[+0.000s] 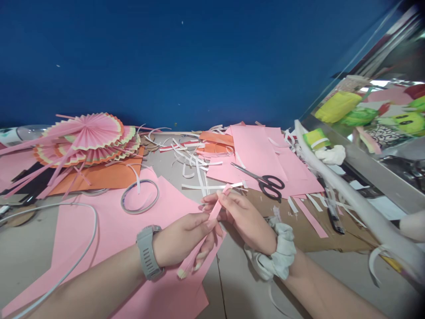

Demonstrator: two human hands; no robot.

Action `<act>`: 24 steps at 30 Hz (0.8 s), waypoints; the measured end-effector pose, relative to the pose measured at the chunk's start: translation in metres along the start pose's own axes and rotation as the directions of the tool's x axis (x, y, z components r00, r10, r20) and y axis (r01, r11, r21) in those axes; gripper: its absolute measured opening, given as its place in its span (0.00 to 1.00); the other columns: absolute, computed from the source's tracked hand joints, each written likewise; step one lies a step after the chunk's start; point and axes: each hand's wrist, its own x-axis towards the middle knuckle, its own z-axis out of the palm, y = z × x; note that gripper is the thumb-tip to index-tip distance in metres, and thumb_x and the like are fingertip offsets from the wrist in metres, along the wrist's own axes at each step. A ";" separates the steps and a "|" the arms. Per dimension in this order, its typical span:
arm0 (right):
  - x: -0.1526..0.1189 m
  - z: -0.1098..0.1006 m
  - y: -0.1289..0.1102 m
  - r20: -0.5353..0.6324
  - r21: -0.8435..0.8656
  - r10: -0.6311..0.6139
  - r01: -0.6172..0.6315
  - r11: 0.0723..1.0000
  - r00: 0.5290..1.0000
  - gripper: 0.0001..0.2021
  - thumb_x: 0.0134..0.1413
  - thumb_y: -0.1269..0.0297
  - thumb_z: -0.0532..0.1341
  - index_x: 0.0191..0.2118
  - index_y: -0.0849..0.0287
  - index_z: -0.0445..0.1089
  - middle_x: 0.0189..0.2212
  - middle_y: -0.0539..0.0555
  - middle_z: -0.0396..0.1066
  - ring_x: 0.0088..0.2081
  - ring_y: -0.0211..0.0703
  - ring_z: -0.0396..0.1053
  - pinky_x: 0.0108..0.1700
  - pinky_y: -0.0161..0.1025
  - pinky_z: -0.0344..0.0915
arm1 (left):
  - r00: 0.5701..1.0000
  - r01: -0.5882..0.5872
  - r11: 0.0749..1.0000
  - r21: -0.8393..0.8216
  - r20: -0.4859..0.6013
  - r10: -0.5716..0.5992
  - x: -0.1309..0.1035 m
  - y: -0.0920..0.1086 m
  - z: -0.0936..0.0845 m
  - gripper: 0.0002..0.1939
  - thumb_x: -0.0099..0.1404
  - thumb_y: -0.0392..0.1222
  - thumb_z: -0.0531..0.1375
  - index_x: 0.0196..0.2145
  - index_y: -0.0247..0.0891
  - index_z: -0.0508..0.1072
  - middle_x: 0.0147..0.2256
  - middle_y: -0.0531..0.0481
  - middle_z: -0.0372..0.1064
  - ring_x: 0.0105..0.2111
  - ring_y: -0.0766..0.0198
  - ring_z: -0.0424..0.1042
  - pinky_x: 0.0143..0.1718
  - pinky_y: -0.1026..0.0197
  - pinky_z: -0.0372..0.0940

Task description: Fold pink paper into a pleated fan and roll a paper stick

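Observation:
A narrow folded strip of pink paper runs diagonally between my two hands. My left hand, with a grey watch at its wrist, pinches the strip's middle and lower part. Near the strip's upper end, my right hand closes on it between thumb and fingers; a pale scrunchie circles that wrist. Large pink paper sheets lie beneath my left hand. A roll of tape rests on them. Beyond my right hand, black-handled scissors lie partly spread on more pink paper.
Pleated pink paper fans are stacked at the back left on orange paper. White paper scraps litter the back. A cutter knife lies on brown cardboard at right. A white cable curves across the left; a blue wall stands behind.

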 end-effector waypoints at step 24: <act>0.000 -0.008 -0.006 0.061 0.134 0.008 -0.016 0.991 0.998 0.19 0.56 0.50 0.51 0.33 0.60 0.70 0.32 0.54 0.70 0.33 0.41 0.68 0.37 0.39 0.65 | 0.998 -0.010 0.997 -0.071 0.066 0.014 0.001 0.001 -0.004 0.15 0.66 0.48 0.48 0.36 0.34 0.65 0.15 0.59 0.57 0.11 0.73 0.57 0.12 0.70 0.60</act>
